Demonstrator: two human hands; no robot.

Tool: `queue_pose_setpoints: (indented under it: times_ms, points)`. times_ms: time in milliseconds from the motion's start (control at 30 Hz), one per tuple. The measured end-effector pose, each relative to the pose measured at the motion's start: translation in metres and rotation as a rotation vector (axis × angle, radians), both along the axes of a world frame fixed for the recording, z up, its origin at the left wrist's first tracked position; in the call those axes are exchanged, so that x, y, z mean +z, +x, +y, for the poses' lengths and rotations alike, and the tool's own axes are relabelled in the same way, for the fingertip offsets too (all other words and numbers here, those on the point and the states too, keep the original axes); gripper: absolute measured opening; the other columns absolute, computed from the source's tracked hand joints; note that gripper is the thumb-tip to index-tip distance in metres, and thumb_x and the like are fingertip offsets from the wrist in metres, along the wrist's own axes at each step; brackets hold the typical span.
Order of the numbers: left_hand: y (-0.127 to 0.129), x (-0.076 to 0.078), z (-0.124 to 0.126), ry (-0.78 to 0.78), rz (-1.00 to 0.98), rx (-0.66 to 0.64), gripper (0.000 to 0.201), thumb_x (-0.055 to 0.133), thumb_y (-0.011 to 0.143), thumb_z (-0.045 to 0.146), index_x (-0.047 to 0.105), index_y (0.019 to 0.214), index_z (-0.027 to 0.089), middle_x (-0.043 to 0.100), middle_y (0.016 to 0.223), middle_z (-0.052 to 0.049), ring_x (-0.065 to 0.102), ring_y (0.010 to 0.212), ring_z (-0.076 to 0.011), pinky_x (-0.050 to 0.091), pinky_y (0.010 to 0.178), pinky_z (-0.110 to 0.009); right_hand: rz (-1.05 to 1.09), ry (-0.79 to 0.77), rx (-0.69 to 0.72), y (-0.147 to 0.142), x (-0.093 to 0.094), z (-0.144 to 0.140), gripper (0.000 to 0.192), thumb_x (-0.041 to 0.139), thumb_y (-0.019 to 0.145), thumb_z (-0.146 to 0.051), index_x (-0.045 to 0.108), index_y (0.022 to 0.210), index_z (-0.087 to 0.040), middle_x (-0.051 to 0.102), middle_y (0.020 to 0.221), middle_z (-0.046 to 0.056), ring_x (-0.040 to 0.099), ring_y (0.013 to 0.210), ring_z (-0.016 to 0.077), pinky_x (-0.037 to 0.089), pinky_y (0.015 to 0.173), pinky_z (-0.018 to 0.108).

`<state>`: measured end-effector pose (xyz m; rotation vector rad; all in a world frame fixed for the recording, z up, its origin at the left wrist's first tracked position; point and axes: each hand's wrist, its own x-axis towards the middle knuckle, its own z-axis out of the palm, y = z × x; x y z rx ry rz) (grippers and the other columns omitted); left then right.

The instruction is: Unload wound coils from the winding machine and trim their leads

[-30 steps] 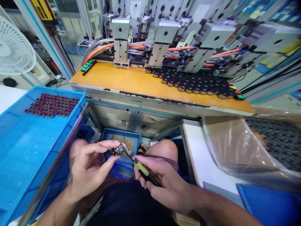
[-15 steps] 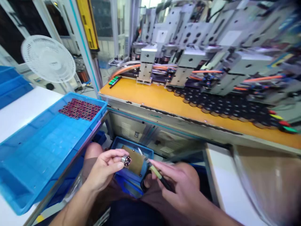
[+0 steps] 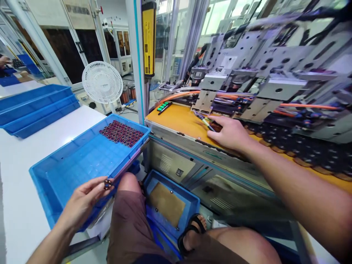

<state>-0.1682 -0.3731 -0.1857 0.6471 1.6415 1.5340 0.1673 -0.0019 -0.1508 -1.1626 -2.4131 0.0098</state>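
Right fingers (image 3: 218, 119) at pliers (image 3: 205, 121), arm (image 3: 288, 176) outstretched

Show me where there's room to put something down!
Bare: the white table between the blue tray and other trays; most of the tray beside the little parts; the orange bench between the green blocks and pliers. Crowded: the bench's right side, packed with dark parts.

Dressed in loose, plain brown cloth shorts (image 3: 129, 220), with dark navy fabric (image 3: 150, 259) showing at the lap. Shod in a black open-toed sandal (image 3: 196, 221) with broad crossing straps. Bare from left hand (image 3: 84, 198) and right hand (image 3: 230, 132) along both forearms (image 3: 291, 183).
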Motion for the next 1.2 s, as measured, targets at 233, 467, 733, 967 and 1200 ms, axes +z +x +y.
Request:
queue_pose_setpoints:
  times_ms: [233,467,733,967,1200]
  points:
    - [-0.081,-0.024,0.053,-0.208,0.441,-0.021,0.052,0.089,0.061,0.039,0.072,0.103,0.013,0.077,0.103,-0.013,0.075,0.086,-0.025,0.063,0.079,-0.038,-0.009,0.022,-0.022,-0.009,-0.008,0.001,0.049,0.054,0.089,-0.03,0.061,0.129,-0.003,0.065,0.125,0.023,0.061,0.112,0.0306,0.045,0.096,0.038]
    - [-0.135,-0.1,0.159,-0.25,0.755,-0.071,0.032,0.075,0.081,0.035,0.068,0.103,0.013,0.071,0.107,-0.009,0.067,0.101,-0.0231,0.054,0.092,-0.046,-0.038,0.08,0.005,-0.006,-0.018,0.009,0.042,0.051,0.088,-0.038,0.069,0.111,-0.007,0.069,0.117,0.019,0.063,0.11,0.0309,0.048,0.099,0.041]
    - [-0.156,-0.147,0.206,-0.236,1.017,0.073,0.028,0.065,0.089,0.032,0.063,0.111,0.016,0.068,0.102,-0.006,0.063,0.099,-0.0225,0.049,0.094,-0.047,-0.027,0.276,0.104,0.003,-0.029,0.019,0.051,0.042,0.094,-0.053,0.068,0.108,-0.011,0.071,0.109,0.015,0.069,0.098,0.0291,0.054,0.089,0.042]
    - [-0.159,-0.151,0.207,-0.17,1.069,0.126,0.04,0.064,0.081,0.022,0.058,0.121,0.017,0.071,0.089,-0.005,0.064,0.09,-0.024,0.049,0.093,-0.041,-0.023,0.274,0.067,0.003,-0.03,0.018,0.051,0.043,0.095,-0.055,0.068,0.112,-0.013,0.07,0.112,0.013,0.068,0.099,0.027,0.054,0.089,0.039]
    - [-0.165,-0.155,0.211,-0.138,1.058,0.13,0.04,0.061,0.081,0.025,0.058,0.12,0.016,0.073,0.088,-0.005,0.067,0.087,-0.023,0.051,0.09,-0.039,0.055,0.338,-0.014,-0.007,-0.018,0.008,0.056,0.047,0.095,-0.055,0.069,0.112,-0.007,0.071,0.111,0.02,0.069,0.102,0.0268,0.053,0.094,0.037]
